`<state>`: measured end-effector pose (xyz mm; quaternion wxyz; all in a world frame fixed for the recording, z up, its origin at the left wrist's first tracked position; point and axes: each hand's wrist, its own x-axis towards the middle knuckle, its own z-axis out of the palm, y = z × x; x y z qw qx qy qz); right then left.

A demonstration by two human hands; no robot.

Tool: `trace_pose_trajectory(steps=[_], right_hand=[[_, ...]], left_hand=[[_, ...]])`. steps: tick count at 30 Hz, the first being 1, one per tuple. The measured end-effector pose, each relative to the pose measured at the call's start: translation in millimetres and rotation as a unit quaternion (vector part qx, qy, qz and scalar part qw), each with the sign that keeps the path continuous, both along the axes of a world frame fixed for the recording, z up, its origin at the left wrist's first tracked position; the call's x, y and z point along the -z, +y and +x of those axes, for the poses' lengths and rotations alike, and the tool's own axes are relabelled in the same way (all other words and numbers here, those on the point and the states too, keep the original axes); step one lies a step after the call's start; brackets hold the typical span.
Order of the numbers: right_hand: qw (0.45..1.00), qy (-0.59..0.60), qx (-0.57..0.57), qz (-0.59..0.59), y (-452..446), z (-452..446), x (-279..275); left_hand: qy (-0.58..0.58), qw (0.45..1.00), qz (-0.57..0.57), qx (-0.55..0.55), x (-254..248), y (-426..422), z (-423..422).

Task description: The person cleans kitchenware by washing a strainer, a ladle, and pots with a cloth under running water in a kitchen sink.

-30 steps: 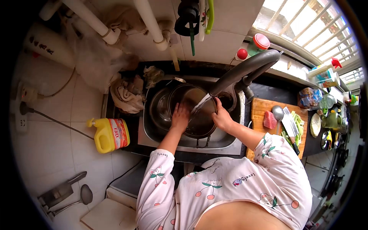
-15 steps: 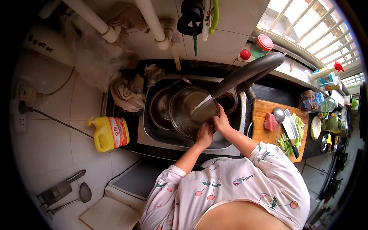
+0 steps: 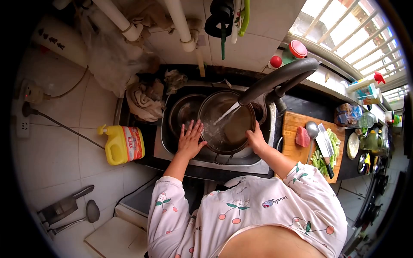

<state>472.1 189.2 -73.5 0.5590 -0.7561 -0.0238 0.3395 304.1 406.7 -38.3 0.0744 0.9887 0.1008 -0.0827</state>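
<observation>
A round metal pot (image 3: 223,153) stands in the sink (image 3: 162,151), and water from the grey faucet (image 3: 279,79) runs into it. At the pot's right rim, my right hand (image 3: 257,138) grips the edge with its fingers closed. My left hand (image 3: 189,139) is open with fingers spread, palm down, at the pot's left edge; whether it presses on the rim I cannot tell. Behind that hand, on the left of the sink, lies another round pan (image 3: 185,107). A wire handle shows at the pot's near side.
Right of the sink, a wooden cutting board (image 3: 292,122) carries meat (image 3: 302,136), a metal ladle (image 3: 312,128), a knife (image 3: 325,144) and chopped green stalks (image 3: 334,139). To the left are a yellow jug (image 3: 122,146) and crumpled cloths (image 3: 145,103). The faucet arches over the sink.
My left hand has left the pot's near edge, moved left and spread its fingers. My right hand has shifted slightly right along the rim. The pot has turned, bringing its wire handle to the near side.
</observation>
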Motion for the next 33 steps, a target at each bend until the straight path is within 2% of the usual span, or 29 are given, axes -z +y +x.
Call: trace_pose_trajectory(steps=[3,4,5,6,8,9,10,12,13,14,16,17,20,21,23,24,25,26,28,30,31,32,33], right_hand=[[0.989,0.113,0.075,0.05,9,-7,-58],[0.987,0.13,0.085,0.053,8,-9,-59],[0.983,0.146,0.092,0.057,7,-13,-59],[0.98,0.164,0.099,0.06,6,-16,-60],[0.974,0.197,0.101,0.043,7,-23,-67],[0.97,0.211,0.111,0.046,8,-28,-66],[0.966,0.225,0.121,0.049,9,-33,-65],[0.951,0.264,0.13,0.096,9,-42,-62],[0.943,0.285,0.133,0.11,10,-49,-61],[0.934,0.306,0.135,0.125,11,-56,-60],[0.929,0.315,0.142,0.133,18,-74,-61],[0.925,0.328,0.133,0.141,19,-82,-60],[0.923,0.356,0.093,0.113,21,-92,-47],[0.923,0.37,0.059,0.089,19,-88,-41],[0.911,0.409,0.001,0.046,11,-78,-33],[0.942,0.333,0.006,-0.025,13,-67,-44],[0.986,0.153,0.013,-0.065,14,-54,-26],[0.993,-0.107,0.023,-0.046,12,-40,-10],[0.959,-0.271,-0.047,0.075,34,-21,-44],[0.922,-0.197,-0.312,0.112,56,-13,-29],[0.917,-0.051,-0.373,0.131,68,-17,-15],[0.857,-0.131,-0.494,0.07,74,-15,2],[0.835,-0.138,-0.532,0.042,80,-14,22]], left_hand=[[-0.079,0.968,-0.118,-0.208,40,-19,-6],[-0.116,0.924,-0.24,-0.273,53,-24,-11],[-0.16,0.804,-0.454,-0.348,78,-31,-18],[-0.194,0.63,-0.637,-0.401,95,-37,-22],[-0.15,0.318,-0.834,-0.426,6,-54,-16],[-0.206,0.359,-0.821,-0.393,9,-66,-22],[-0.257,0.354,-0.817,-0.376,1,-79,-26],[-0.33,0.416,-0.749,-0.396,-4,-106,-30],[-0.376,0.481,-0.724,-0.32,5,-117,-33],[-0.386,0.467,-0.73,-0.316,15,-128,-34],[-0.355,0.421,-0.703,-0.45,26,-143,-26],[-0.379,0.443,-0.649,-0.49,47,-144,-20],[-0.408,0.368,-0.603,-0.578,34,-134,-10],[-0.43,0.373,-0.598,-0.565,26,-128,-9],[-0.393,0.391,-0.586,-0.591,19,-106,-18],[-0.366,0.396,-0.588,-0.602,11,-93,-24],[-0.392,0.434,-0.571,-0.577,17,-81,-29],[-0.388,0.46,-0.56,-0.569,21,-73,-35],[-0.388,0.512,-0.554,-0.53,-4,-56,-33],[-0.347,0.522,-0.584,-0.516,-13,-43,-34],[-0.327,0.511,-0.597,-0.525,-13,-38,-34],[-0.307,0.499,-0.61,-0.534,-13,-33,-34],[-0.283,0.52,-0.596,-0.543,-14,-30,-35]])
